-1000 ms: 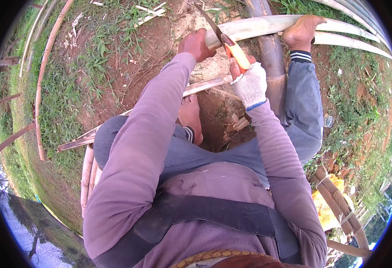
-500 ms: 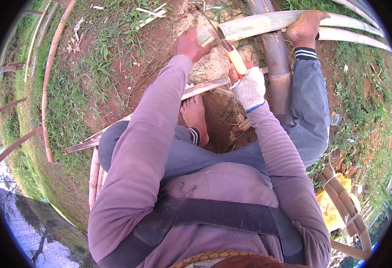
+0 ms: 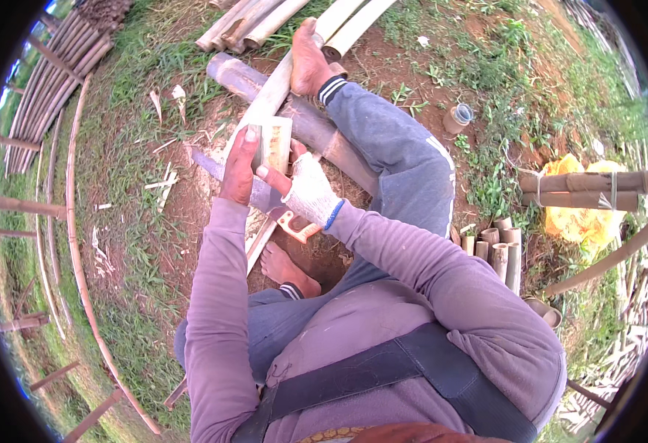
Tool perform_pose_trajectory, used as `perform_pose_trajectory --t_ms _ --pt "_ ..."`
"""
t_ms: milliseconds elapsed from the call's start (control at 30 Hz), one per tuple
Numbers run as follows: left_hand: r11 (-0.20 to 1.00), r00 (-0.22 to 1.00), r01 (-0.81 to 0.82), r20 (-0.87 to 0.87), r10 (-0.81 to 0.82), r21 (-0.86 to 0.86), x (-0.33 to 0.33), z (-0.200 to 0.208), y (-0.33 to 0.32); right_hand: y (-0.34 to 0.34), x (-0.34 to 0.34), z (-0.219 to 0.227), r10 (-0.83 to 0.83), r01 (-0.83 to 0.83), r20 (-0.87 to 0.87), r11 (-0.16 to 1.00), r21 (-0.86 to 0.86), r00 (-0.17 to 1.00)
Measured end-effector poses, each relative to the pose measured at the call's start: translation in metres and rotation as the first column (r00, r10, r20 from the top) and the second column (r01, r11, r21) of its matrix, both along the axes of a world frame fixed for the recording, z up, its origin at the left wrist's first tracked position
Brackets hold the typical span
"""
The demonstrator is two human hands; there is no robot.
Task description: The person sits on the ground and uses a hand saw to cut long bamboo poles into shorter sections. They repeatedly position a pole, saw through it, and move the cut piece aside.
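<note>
Outdoors over grass-patched soil, bamboo piece between hands, stacked poles

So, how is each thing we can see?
Left hand: bare, holding bamboo piece
Right hand: partly gloved, touching that piece
Bamboo piece: short, between the hands
Saw: out of both hands
Long pole: under right foot
Short tubes: standing upright
Twin poles: tied together
Jar: lid unclear

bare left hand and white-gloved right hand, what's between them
A short pale piece, apparently cut bamboo, sits between the left hand and right hand; the head view shows it.
</note>
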State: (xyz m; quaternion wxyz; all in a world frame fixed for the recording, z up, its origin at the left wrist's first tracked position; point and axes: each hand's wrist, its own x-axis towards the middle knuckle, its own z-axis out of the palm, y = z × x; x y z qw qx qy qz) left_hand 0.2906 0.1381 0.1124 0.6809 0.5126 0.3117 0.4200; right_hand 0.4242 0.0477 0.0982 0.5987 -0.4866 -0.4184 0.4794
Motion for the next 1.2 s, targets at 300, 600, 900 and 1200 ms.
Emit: perform_pose_trajectory --t_ms 300,600,900,1200 --pt "0.941 0.788 0.103 -0.604 0.121 0.322 -0.016 -0.012 0.079 -0.175 0.151 0.056 0.273 -0.324 -0.184 0.871 -0.369 0.944" --pt "0.958 0.851 0.118 -0.523 0.039 0.263 0.033 -0.036 0.145 -0.535 0.436 0.318 -0.698 0.739 -0.476 0.114 0.664 0.535" --pt "0.833 0.703 0.138 -0.645 0.3 0.537 0.016 0.039 0.094 -0.439 0.45 0.238 -0.898 0.859 0.247 0.425 0.285 0.363" --pt "0.908 0.301 0.148 -0.892 0.336 0.392 -0.047 0.027 0.089 -0.219 0.258 0.093 -0.401 0.215 0.848 0.914 0.344 0.347"
